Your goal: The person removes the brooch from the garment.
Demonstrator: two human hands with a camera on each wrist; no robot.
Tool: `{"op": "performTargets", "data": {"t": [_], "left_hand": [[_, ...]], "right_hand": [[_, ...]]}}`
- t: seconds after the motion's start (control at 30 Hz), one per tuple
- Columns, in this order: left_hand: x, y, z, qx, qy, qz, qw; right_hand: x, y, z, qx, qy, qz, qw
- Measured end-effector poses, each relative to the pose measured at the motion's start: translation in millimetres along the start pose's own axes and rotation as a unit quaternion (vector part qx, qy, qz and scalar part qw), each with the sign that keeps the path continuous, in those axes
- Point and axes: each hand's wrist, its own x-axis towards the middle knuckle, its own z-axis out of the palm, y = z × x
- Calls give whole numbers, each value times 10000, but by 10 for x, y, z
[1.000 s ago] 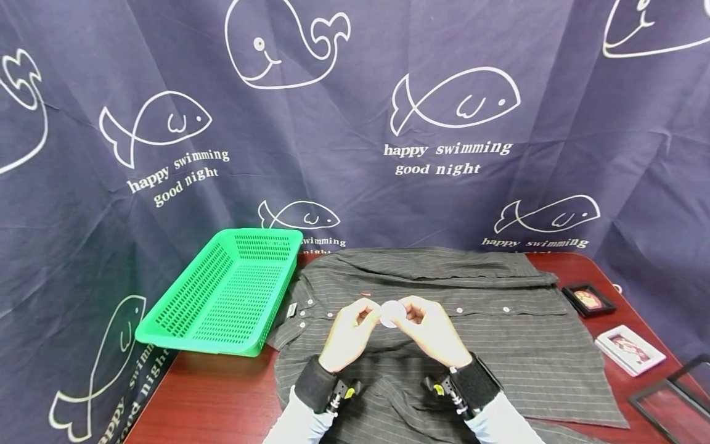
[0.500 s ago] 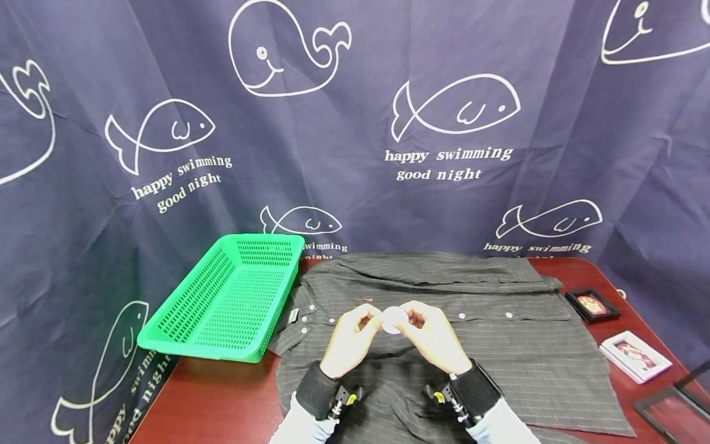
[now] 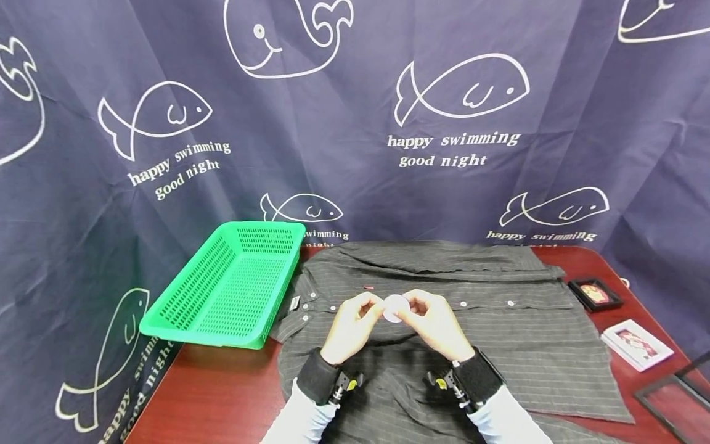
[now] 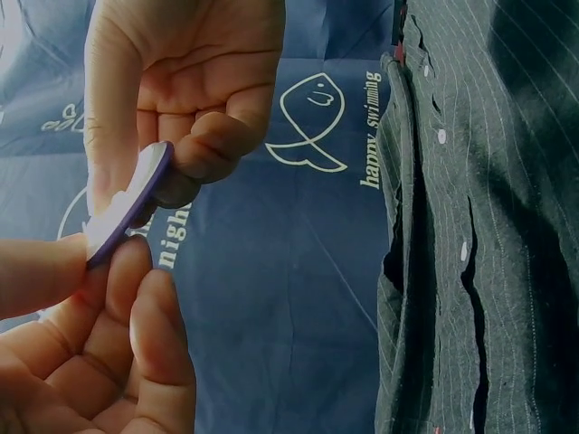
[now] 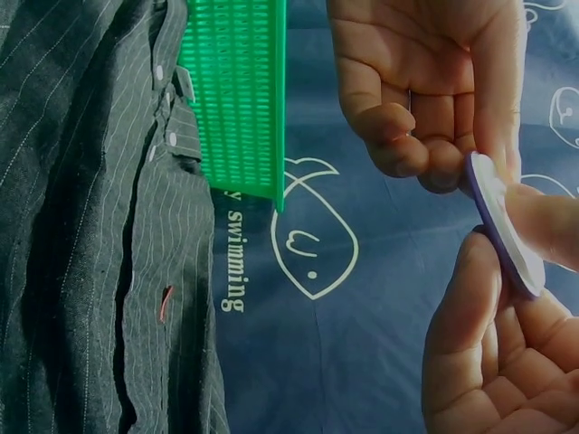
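Note:
Pinched by both hands above the cloth is a small round disc (image 3: 394, 308), pale in the head view. Seen from the side in the wrist views, the disc (image 4: 136, 201) is thin, white on one face and purple on the other. My left hand (image 3: 349, 327) grips its left edge between thumb and fingers, and my right hand (image 3: 439, 328) pinches its right edge the same way. The other fingers of both hands are bent. Below them a dark grey pinstriped shirt (image 3: 532, 345) with white buttons lies spread out.
A green plastic basket (image 3: 256, 320) stands at the left on the red-brown table (image 3: 222, 394). At the right lie a black-framed picture (image 3: 595, 295), a white-framed picture (image 3: 636, 344) and a dark frame (image 3: 679, 404). A short red strip (image 5: 166, 304) lies on the shirt. A printed curtain (image 3: 355, 135) hangs behind.
The head view has tilted slightly. Both hands keep hold of the disc in nearly the same place.

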Motion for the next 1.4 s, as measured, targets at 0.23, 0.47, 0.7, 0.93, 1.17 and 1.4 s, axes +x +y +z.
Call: {"op": "performTargets", "data": {"t": [0.23, 0.47, 0.7, 0.93, 1.17, 1.4], "left_hand": [[9, 5, -9, -89, -1, 21, 10000], [-4, 33, -24, 30, 55, -68, 10000], [-7, 24, -17, -156, 122, -164, 9997], [2, 147, -32, -302, 186, -449, 9984], [-20, 447, -118, -485, 221, -617, 9967], [-38, 437, -110, -579, 423, -716, 9949]], "right_hand": [[8, -46, -19, 81, -23, 53, 10000], [20, -16, -22, 110, 22, -18, 9999], [27, -34, -74, 164, 140, -66, 9997], [8, -32, -163, 68, 304, -422, 9986], [-11, -107, -257, -102, 562, -600, 9966], [-5, -131, -279, -706, 703, -1886, 9770]]}}
